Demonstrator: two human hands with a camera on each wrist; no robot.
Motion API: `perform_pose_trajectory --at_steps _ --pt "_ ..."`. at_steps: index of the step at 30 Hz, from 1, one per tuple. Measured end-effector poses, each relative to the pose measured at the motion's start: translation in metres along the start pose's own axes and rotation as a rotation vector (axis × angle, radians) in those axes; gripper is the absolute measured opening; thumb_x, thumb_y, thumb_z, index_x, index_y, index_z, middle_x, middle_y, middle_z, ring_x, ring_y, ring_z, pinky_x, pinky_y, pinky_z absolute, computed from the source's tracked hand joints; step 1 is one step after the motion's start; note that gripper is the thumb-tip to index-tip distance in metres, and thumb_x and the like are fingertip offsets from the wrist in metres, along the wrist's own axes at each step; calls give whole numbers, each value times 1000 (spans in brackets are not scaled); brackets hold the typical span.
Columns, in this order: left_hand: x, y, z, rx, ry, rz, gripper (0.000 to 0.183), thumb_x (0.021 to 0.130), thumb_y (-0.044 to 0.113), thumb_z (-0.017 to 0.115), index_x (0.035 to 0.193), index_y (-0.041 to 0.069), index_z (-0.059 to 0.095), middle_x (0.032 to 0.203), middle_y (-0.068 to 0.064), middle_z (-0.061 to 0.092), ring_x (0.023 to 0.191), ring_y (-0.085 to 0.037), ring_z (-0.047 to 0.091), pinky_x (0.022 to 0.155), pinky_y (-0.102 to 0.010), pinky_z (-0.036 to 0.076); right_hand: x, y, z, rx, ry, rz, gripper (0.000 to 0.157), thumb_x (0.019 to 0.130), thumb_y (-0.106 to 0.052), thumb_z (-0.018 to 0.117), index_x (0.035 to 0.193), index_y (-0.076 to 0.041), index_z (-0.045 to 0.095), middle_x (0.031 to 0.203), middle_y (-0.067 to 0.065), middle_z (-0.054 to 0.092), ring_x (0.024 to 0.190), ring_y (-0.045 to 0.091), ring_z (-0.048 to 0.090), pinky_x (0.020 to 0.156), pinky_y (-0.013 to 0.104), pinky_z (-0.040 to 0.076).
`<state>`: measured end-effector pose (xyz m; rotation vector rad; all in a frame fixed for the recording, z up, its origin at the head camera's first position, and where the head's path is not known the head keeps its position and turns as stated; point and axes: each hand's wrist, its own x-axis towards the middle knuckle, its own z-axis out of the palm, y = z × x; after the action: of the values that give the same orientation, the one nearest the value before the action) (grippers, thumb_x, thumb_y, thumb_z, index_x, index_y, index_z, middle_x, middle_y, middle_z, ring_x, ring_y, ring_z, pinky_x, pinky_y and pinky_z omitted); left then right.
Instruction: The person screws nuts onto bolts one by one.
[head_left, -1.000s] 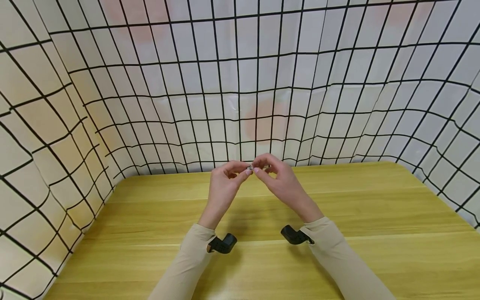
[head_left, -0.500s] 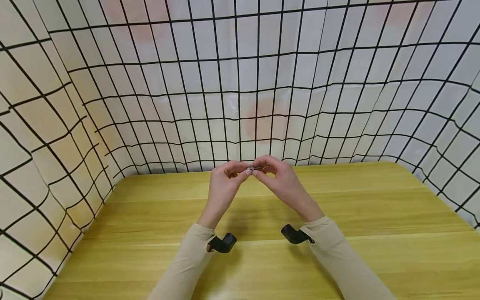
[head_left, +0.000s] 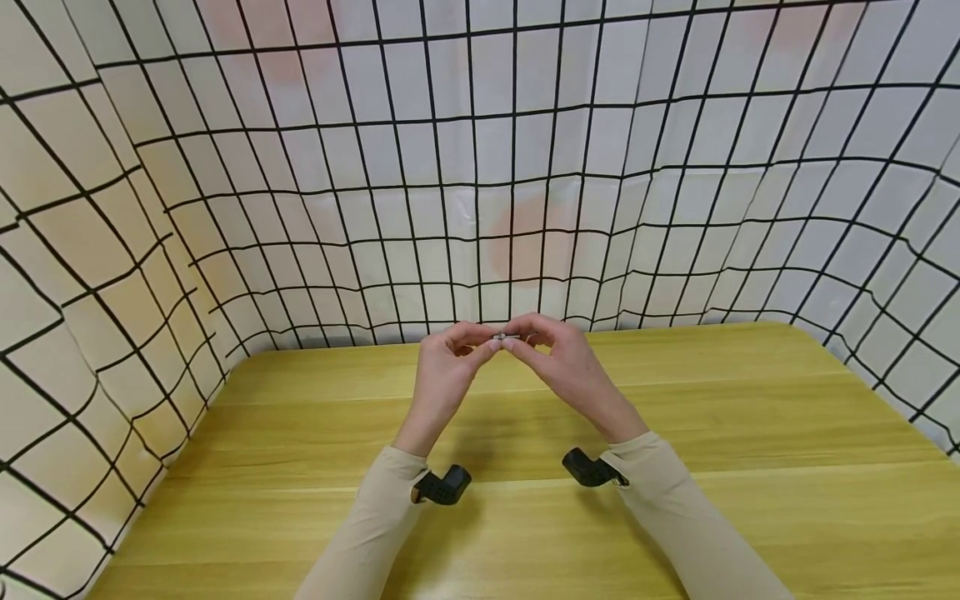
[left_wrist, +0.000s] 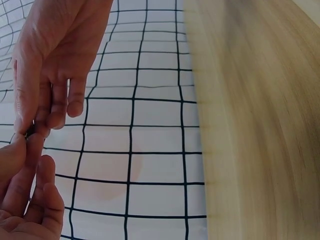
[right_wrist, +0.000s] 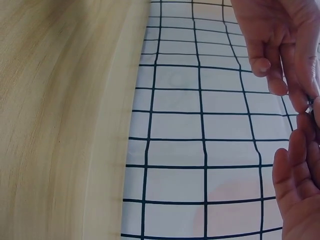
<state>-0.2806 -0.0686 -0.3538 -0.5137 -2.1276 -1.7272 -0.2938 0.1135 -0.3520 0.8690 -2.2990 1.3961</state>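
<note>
Both hands meet over the far side of the table in the head view. Between their fingertips lies a small, slim grey metal piece (head_left: 507, 337) with a thicker part toward its left; its exact kind cannot be told. My left hand (head_left: 444, 367) pinches its left end between thumb and index finger. At the other side, thumb and index finger of my right hand (head_left: 561, 367) pinch it too. From the left wrist, the dark metal piece (left_wrist: 30, 131) is mostly covered by fingertips. The right wrist view shows only a glint of the metal piece (right_wrist: 310, 107).
A wood-grain table (head_left: 495, 533) spreads beneath the forearms. White cloth with a black grid (head_left: 420, 208) rises behind the table's far edge and along both sides. Each sleeved wrist carries a black camera mount (head_left: 448, 485).
The right hand's fingers have shifted slightly down, and more of the metal piece's thin shaft shows than one second ago. The left hand stays nearly in place, still pinching.
</note>
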Motion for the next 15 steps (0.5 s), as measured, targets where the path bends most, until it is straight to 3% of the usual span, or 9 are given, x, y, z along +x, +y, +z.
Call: perform_pose_trajectory --at_steps 15 --pt "-2 -1 1 -11 -17 9 10 89 17 75 97 11 77 91 1 73 74 -17 61 62 -28 44 0 4 0 -9 10 -1 18 100 -34 59 100 -21 71 95 -11 68 89 12 58 84 41 46"
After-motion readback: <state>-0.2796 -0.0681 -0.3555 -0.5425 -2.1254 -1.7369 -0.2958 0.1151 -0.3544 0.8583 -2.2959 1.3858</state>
